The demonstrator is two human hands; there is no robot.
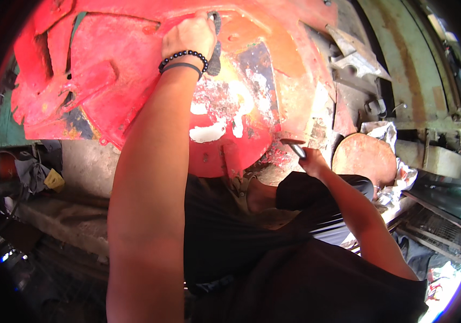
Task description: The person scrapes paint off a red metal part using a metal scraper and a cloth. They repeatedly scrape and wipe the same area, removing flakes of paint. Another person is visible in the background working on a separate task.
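At the top centre my left hand [190, 37] is closed round a dark grey, rough-edged piece [216, 59], mostly hidden by the fingers; its kind is unclear. That hand rests over a large red metal panel [133, 48] with patches of white, yellow and bare dark metal. Lower right, my right hand [314, 163] is shut on a hammer-like tool [297, 149] with a silvery neck and a flat, dark reddish head. The tool's head is at the panel's lower right edge; whether it touches the panel, I cannot tell.
A round, rusty disc [364, 159] and crumpled foil [386, 132] lie right of my right hand. An anvil-shaped metal block [355, 60] stands at the upper right, before a green metal beam [411, 59]. Dark cloth [31, 172] lies at the left.
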